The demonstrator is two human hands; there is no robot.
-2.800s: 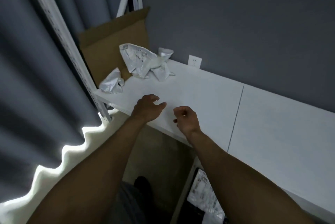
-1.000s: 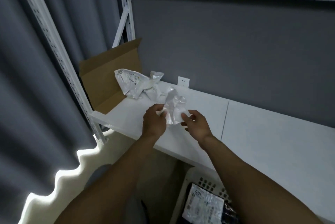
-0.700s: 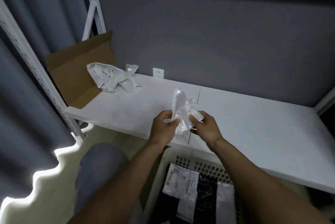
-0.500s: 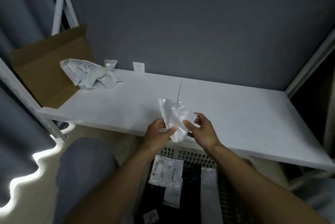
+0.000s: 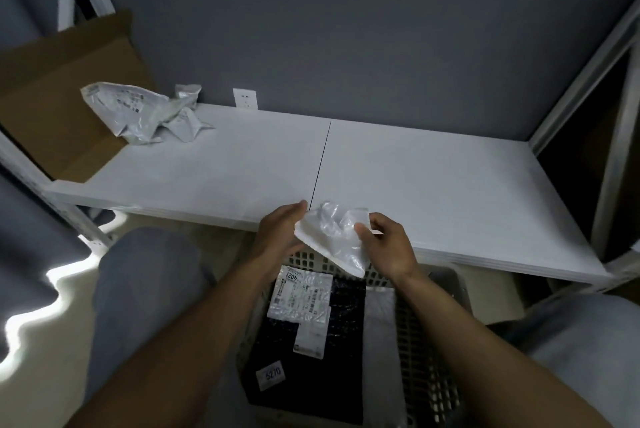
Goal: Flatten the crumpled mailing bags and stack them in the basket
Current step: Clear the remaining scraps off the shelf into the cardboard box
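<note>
A small crumpled white mailing bag (image 5: 334, 237) hangs between my hands at the front edge of the white shelf (image 5: 433, 185), above the basket. My left hand (image 5: 282, 230) holds its left edge, fingers behind the plastic. My right hand (image 5: 386, 245) pinches its right side between thumb and fingers. Directly below stands the white slotted basket (image 5: 429, 341), holding flattened bags: a black one (image 5: 311, 351) with labels and a white labelled one (image 5: 301, 296) on top. More crumpled white bags (image 5: 138, 109) lie at the shelf's back left.
An open cardboard box (image 5: 52, 98) stands at the shelf's left end beside the crumpled bags. A wall socket (image 5: 245, 98) sits on the grey back wall. White shelf uprights (image 5: 613, 150) rise at right. My knees (image 5: 145, 289) flank the basket.
I took the small crumpled bag from the shelf's left end, carried it right to the front edge over the basket, and my hands have pulled it wider apart.
</note>
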